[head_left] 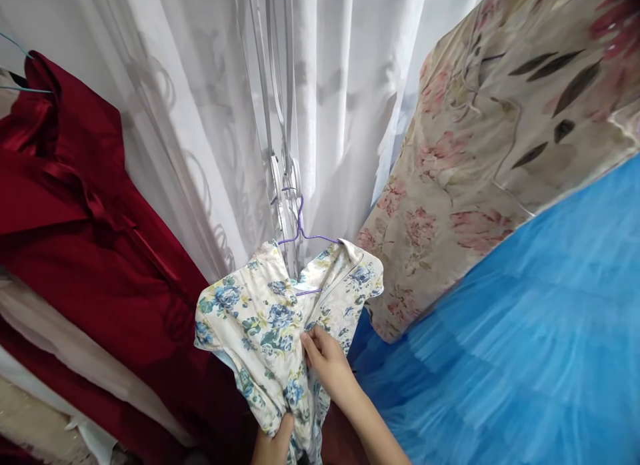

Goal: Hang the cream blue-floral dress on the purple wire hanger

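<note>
Floral garment (280, 318) is hanging front and centre; purple hanger (301, 229) is taking the weight. Right hand (327, 359) is pinching the front below the neckline, likely keeping it flat. Left hand (274, 442) is clamping cloth lower down, probably steadying.

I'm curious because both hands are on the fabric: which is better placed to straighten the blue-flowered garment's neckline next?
Probably the right hand: it holds the blue-flowered garment just below the neckline, while the left hand grips lower down.

The right forearm (369, 417) is slim and bare, narrowing toward the right hand (329, 359).
</note>
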`<state>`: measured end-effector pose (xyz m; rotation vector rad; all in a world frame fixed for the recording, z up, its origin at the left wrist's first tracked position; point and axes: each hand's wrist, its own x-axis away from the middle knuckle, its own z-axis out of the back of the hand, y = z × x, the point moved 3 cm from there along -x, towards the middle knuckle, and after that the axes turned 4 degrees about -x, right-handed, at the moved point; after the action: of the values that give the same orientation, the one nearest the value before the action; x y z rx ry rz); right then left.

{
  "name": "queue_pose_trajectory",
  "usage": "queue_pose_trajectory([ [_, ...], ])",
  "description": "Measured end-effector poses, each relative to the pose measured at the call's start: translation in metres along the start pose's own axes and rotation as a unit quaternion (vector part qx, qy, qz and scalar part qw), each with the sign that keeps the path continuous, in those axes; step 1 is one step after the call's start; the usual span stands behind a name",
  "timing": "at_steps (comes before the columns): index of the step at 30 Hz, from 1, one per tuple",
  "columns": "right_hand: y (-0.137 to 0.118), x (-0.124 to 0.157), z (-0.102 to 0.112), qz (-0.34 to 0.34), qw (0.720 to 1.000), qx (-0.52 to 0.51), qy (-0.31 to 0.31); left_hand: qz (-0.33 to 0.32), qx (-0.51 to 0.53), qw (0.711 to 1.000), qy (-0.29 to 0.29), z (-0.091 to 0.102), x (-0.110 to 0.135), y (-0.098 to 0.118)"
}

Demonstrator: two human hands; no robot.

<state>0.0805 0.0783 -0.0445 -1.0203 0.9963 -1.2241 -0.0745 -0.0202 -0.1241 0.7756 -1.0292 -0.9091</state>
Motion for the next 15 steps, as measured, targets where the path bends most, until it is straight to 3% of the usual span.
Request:
queue_pose_trajectory([
  [6, -0.002, 0.003, 0.021, 0.001, 0.980, -0.195, -0.028, -0.044, 0.110, 0.978, 0.170, -0.012, -0.004, -0.028],
  [9, 0.004, 0.012, 0.031, -0.027, 0.958, -0.283, -0.033, -0.148, 0.154, 0.927, 0.309, -0.008, -0.001, -0.026],
  [11, 0.006, 0.018, 0.034, -0.048, 0.950, -0.304, -0.055, -0.230, 0.112, 0.893, 0.369, -0.011, 0.006, -0.010],
  [13, 0.005, 0.022, 0.037, -0.054, 0.947, -0.309, -0.068, -0.310, 0.032, 0.887, 0.342, -0.024, 0.009, 0.020],
  [15, 0.000, 0.025, 0.041, -0.051, 0.948, -0.306, -0.073, -0.370, -0.021, 0.892, 0.260, -0.042, 0.008, 0.055],
])
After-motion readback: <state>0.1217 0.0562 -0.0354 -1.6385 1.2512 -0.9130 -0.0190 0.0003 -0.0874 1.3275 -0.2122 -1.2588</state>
